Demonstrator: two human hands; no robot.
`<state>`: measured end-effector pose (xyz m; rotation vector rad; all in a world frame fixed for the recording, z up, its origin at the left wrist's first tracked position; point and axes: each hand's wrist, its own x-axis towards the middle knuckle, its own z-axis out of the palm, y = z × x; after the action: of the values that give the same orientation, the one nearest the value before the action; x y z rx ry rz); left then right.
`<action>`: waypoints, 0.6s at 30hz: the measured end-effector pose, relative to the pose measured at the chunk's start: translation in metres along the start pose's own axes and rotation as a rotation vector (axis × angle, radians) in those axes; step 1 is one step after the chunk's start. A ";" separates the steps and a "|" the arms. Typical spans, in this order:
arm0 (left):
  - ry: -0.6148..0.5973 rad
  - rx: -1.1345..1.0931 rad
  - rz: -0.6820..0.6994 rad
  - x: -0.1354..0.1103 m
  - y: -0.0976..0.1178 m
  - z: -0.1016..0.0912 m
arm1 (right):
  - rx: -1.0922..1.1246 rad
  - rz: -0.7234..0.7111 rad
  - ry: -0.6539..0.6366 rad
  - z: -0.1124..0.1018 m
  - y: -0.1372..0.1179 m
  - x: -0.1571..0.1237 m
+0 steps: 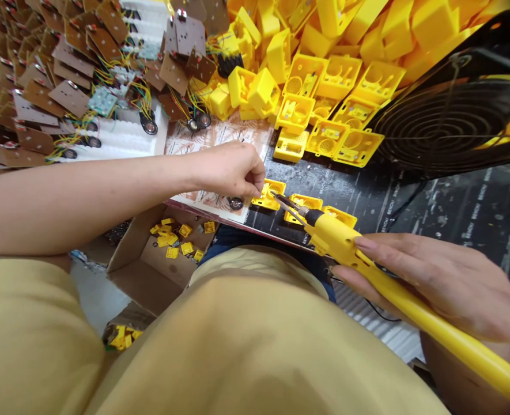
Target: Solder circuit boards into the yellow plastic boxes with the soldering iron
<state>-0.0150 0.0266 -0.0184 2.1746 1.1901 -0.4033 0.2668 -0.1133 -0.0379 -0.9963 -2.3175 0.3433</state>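
Note:
My right hand is wrapped round a yellow soldering iron, and the iron's metal tip points left at a small yellow plastic housing on the black mat. My left hand reaches across from the left with its fingers pinched together at that same housing; what they pinch is hidden. A small round black speaker lies just below the left hand. Two more yellow housings sit in a row to the right, partly behind the iron.
A heap of yellow plastic housings fills the far middle and right. Brown circuit boards with wires and speakers pile up at far left. A black fan grille stands at right. A cardboard box with yellow bits sits below the table edge.

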 end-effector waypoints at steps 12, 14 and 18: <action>0.098 0.022 0.037 -0.004 -0.002 0.008 | 0.040 -0.056 0.030 0.001 -0.003 0.002; 0.092 0.057 0.047 -0.002 0.002 0.007 | 0.031 -0.078 0.041 0.003 -0.004 0.005; 0.076 0.152 0.051 0.001 0.007 0.006 | 0.001 -0.163 0.085 0.007 -0.003 0.011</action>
<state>-0.0086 0.0208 -0.0206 2.3642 1.1763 -0.4037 0.2549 -0.1073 -0.0375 -0.7991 -2.3020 0.2314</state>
